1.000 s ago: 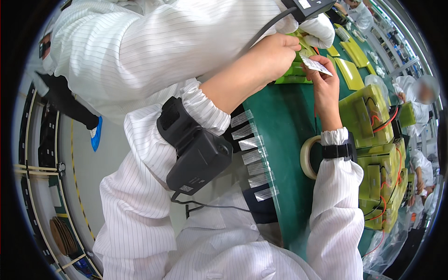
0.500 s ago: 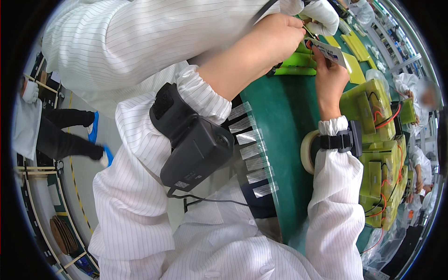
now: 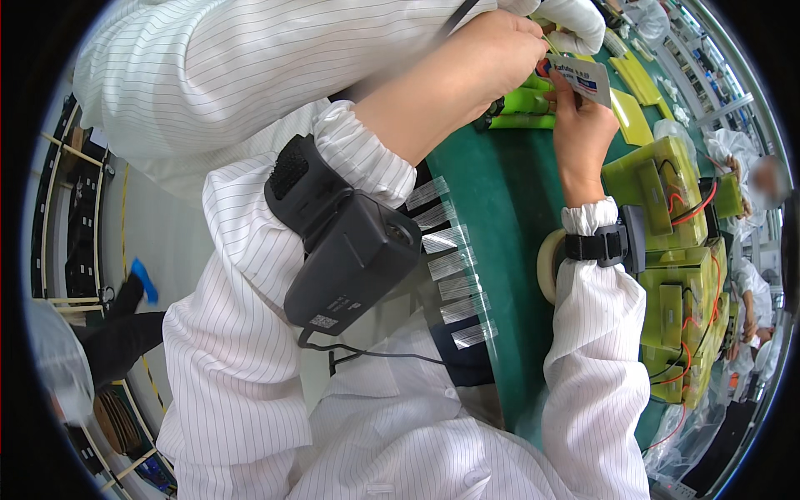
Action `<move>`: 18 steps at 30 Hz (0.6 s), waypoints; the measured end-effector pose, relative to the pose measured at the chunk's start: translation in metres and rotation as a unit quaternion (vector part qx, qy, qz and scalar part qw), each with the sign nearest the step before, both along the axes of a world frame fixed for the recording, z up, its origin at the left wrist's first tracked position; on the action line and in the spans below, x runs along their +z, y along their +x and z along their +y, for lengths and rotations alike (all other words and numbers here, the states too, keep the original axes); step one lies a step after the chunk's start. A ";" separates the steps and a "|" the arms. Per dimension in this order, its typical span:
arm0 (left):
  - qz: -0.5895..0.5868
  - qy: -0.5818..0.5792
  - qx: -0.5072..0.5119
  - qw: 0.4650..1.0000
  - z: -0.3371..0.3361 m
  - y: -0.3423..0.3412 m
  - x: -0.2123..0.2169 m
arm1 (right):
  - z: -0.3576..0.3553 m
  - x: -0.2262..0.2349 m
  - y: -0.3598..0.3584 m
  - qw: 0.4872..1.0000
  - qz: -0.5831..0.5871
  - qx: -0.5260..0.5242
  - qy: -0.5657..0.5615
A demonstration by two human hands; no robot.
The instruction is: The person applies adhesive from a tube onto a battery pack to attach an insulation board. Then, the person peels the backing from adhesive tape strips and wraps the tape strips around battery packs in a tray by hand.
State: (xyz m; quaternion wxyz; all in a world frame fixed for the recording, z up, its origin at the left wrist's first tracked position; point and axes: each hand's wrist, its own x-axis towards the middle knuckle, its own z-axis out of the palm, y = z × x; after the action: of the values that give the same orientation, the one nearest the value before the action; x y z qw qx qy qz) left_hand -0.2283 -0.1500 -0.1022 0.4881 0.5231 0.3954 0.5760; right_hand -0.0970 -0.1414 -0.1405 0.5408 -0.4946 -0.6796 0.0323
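My left hand (image 3: 492,54) reaches to the top of the bench with its thumb and fingers pinched together; what is between them is hidden. Just right of it, my right hand (image 3: 583,133) grips a flat white printed squeeze tube (image 3: 587,82) between thumb and fingers. The tube's left end lies close to my left fingertips. Below both hands lie bright green cylinders (image 3: 521,121) with dark ends, partly covered by my hands. A black device (image 3: 354,262) is strapped to my left forearm, and a black strap (image 3: 596,246) circles my right wrist.
Clear tape strips (image 3: 454,263) hang along the green bench's (image 3: 508,192) near edge. A tape roll (image 3: 547,265) sits beside my right wrist. Yellow-green packs (image 3: 667,292) with red and black wires stand right. A co-worker's striped sleeve (image 3: 208,75) crosses the upper left.
My right hand has moved slightly up and left, with the tube turned to show more of its printed face. My left hand has shifted slightly up. A person at far left has walked nearer.
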 end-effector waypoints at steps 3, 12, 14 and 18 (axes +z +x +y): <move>0.009 0.003 -0.036 0.999 -0.002 -0.004 0.001 | -0.006 0.003 -0.004 0.999 -0.013 0.031 0.001; 0.001 0.002 -0.018 1.000 -0.018 -0.008 0.012 | -0.005 0.026 0.016 0.964 -0.209 0.163 0.023; 0.035 -0.020 -0.030 0.999 -0.021 -0.012 0.018 | -0.003 0.029 0.018 0.964 -0.204 0.169 -0.002; 0.075 -0.066 -0.036 0.994 -0.023 -0.013 0.020 | 0.004 0.025 0.024 0.973 -0.143 0.166 -0.067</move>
State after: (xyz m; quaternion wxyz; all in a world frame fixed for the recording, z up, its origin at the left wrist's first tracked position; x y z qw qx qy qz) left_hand -0.2409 -0.1725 -0.0820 0.5110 0.5452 0.4494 0.4896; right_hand -0.0731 -0.1374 -0.1157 0.3902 -0.4096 -0.8190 0.0961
